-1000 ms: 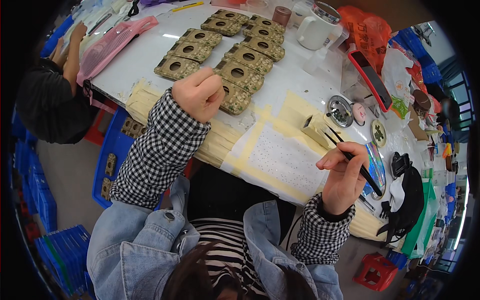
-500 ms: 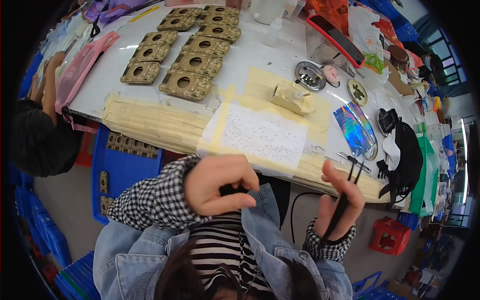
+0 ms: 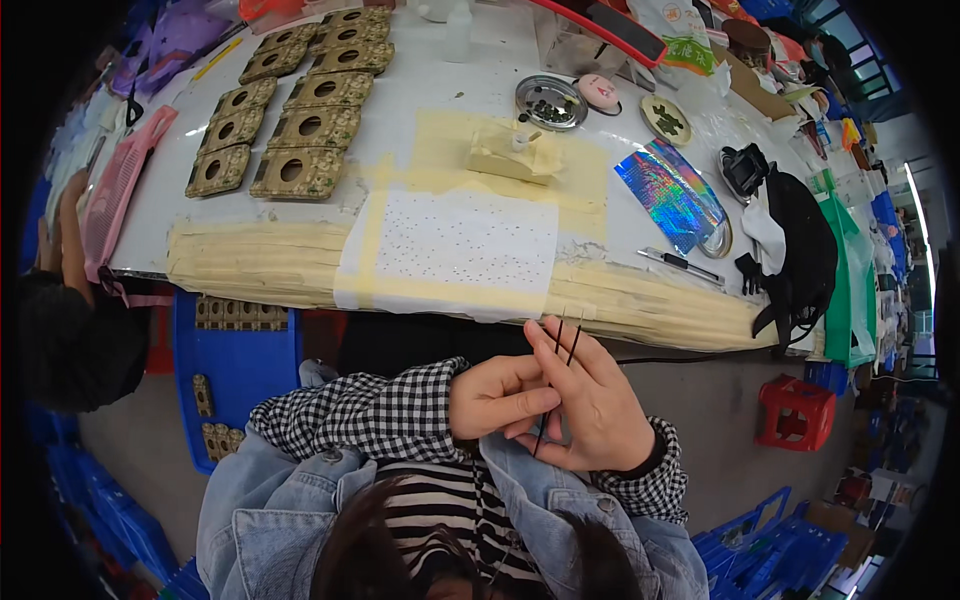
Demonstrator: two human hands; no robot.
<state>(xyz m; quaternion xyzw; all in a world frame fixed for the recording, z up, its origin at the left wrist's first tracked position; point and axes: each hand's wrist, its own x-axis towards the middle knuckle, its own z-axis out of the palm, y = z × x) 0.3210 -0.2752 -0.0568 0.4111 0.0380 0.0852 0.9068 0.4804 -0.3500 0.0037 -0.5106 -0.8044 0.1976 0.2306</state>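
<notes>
Left hand (image 3: pixel 503 398) and right hand (image 3: pixel 603 408) together near taped table edge (image 3: pixel 640 303); right holds black tweezers (image 3: pixel 573 349), tips outward. Cannot tell whether left grips anything.

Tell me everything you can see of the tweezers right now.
The tweezers are slim and black, with two narrow prongs parted at the tips, slanting up toward the table edge. The right hand holds them, its fingers hiding their middle. The left hand is right beside them; contact is unclear, as is the material.
</notes>
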